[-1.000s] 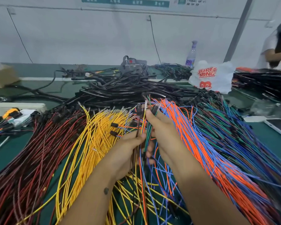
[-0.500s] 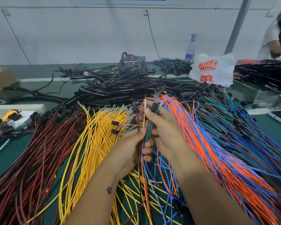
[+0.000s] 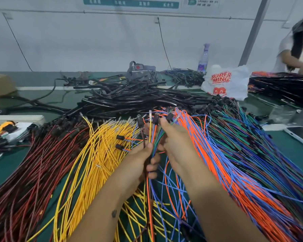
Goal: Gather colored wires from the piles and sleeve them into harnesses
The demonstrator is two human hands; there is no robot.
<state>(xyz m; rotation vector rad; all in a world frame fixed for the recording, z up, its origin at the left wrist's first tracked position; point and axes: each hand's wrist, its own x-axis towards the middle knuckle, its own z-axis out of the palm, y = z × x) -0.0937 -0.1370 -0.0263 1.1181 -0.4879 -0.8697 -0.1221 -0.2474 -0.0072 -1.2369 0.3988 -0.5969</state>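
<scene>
Fingers of left hand (image 3: pixel 140 159) clamp mixed wire bundle (image 3: pixel 151 137) upright, mid-tabletop near front edge. Right hand (image 3: pixel 173 137) pinches bundle tips. Level connector ends before sleeving; black sleeves (image 3: pixel 138 98) lie behind.

Both forearms are extended forward, and the left hand (image 3: pixel 140 159) and right hand (image 3: pixel 173 138) are held close together, fingers curled.
</scene>
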